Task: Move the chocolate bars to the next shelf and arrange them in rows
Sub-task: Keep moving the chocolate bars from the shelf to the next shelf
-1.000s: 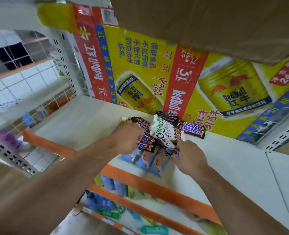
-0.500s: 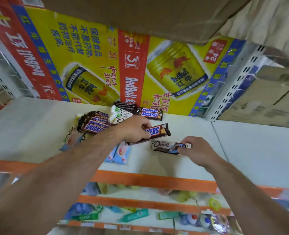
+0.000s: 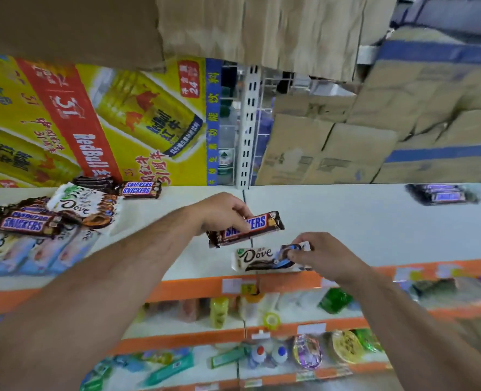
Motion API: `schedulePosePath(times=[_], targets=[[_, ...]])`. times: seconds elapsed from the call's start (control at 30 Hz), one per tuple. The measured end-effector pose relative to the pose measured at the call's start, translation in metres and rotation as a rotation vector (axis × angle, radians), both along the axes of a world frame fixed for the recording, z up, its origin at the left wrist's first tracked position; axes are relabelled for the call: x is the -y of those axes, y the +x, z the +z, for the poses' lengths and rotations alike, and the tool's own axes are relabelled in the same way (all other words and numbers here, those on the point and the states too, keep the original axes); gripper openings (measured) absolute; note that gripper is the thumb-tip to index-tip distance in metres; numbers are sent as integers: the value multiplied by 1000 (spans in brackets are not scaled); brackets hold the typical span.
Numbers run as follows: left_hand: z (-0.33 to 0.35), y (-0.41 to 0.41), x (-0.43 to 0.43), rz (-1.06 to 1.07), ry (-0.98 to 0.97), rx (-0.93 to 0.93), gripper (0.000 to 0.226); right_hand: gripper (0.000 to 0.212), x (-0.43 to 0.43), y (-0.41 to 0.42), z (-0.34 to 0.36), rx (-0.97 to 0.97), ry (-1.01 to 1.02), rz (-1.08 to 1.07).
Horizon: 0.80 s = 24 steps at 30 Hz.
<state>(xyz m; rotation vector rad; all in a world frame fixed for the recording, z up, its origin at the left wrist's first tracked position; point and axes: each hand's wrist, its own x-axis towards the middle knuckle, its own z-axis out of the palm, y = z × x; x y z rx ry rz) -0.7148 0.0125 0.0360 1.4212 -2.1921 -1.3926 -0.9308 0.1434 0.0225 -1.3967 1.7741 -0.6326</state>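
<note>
White shelf [image 3: 346, 221] runs full width, two boards meeting at a seam [image 3: 243, 194] directly below the left fingers [image 3: 242, 211]. Back wall: Red Bull carton [image 3: 106, 117] beyond the left fingers and off to their left; stack of cardboard boxes [image 3: 332, 148] beyond and to the right of the right fingers [image 3: 292, 253]; slotted white upright [image 3: 249, 125] between those two, straight beyond the left fingers. Lower shelves [image 3: 261, 348] with blurred goods sit under the orange front edge [image 3: 194, 286], on the near side of the right fingers. Pile of bars [image 3: 64, 210], Snickers plus Dove, loosely heaped and overlapping, lies well left of the left fingers on the left board. A few Snickers bars [image 3: 442, 194] lie far right of the right fingers at the back of the right board, blurred. Left hand [image 3: 222, 213]: fingers curled over one Snickers bar [image 3: 264, 224], held lengthwise, right end tilted up, over the seam; can't tell if it touches the shelf. Right hand [image 3: 326, 255]: fingers pinch the right end of one Dove bar [image 3: 259, 258], label up, just nearer the front edge than the Snickers bar, close beside it but apart. It spans the seam, flat, on or just above the shelf surface; can't tell which.
</note>
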Motion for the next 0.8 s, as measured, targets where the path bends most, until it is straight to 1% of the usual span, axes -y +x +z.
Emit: schedulePosePath(times=[0.17, 0.3, 0.4, 0.63, 0.8], targets=[[5, -97, -13, -91, 19, -35, 16, 15, -34, -77, 6, -23, -26, -67], [3, -169, -16, -195, 34, -1, 16, 9, -53, -131, 7, -24, -30, -171], [-3, -217, -12, -255, 40, 12, 16, 9, -62, -165, 0, 15, -23, -252], [-17, -329, 9, -386, 57, 31, 17, 10, -63, -249, -14, 13, -12, -403], [-21, -413, 34, -448, 42, 4, 15, 7, -45, -317, -17, 0, 4, -457]])
